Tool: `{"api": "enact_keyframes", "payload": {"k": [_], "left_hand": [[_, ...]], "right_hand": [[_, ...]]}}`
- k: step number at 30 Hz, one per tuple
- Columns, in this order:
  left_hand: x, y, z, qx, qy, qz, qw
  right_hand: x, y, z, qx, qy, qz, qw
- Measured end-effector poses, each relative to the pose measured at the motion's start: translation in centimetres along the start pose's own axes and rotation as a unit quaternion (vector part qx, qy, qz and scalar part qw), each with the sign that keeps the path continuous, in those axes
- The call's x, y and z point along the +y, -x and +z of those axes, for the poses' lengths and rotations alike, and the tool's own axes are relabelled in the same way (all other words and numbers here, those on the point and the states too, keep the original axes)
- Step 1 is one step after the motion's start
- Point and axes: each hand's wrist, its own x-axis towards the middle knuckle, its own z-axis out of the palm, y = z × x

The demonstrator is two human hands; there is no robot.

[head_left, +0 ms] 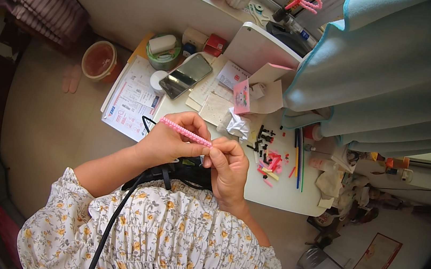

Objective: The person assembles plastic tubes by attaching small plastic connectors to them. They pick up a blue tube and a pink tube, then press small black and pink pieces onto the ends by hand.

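A narrow pink strip (185, 132) with a bumpy, beaded look is stretched between my hands above the table's front edge. My left hand (167, 142) is closed around its left part, with the thumb below it. At the strip's right end, my right hand (229, 163) pinches with thumb and forefinger. The fingertips hide that end, so I cannot make out its detail. Right of my hands, small black, pink and yellow pieces (271, 165) lie scattered on the white table (278, 196). Beside them are thin blue and green sticks (299, 158).
Behind my hands lie a dark phone (185, 76), crumpled white paper (238, 124) and an opened pink box (241, 96). Printed sheets (132, 100) cover the table's left side. A light blue curtain (384, 74) hangs at the right. A black cable (115, 213) runs down my front.
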Motion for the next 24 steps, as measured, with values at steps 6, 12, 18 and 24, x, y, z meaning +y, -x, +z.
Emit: {"api": "enact_keyframes", "payload": {"k": [6,12,18,24], "left_hand": [[0.3,0.1,0.3,0.016,-0.082,0.052,0.995],[-0.1,0.0,0.2,0.014,-0.110,0.085,0.990],[-0.2,0.1,0.3,0.008,-0.077,0.048,0.996],[0.9,0.1,0.6,0.011,-0.172,0.118,0.978]], "right_hand": [[0.0,0.2,0.1,0.019,0.048,-0.019,0.999],[0.0,0.2,0.4,0.030,0.072,-0.043,0.996],[0.1,0.3,0.4,0.030,0.069,-0.044,0.996],[0.0,0.2,0.4,0.031,0.066,-0.045,0.996]]}}
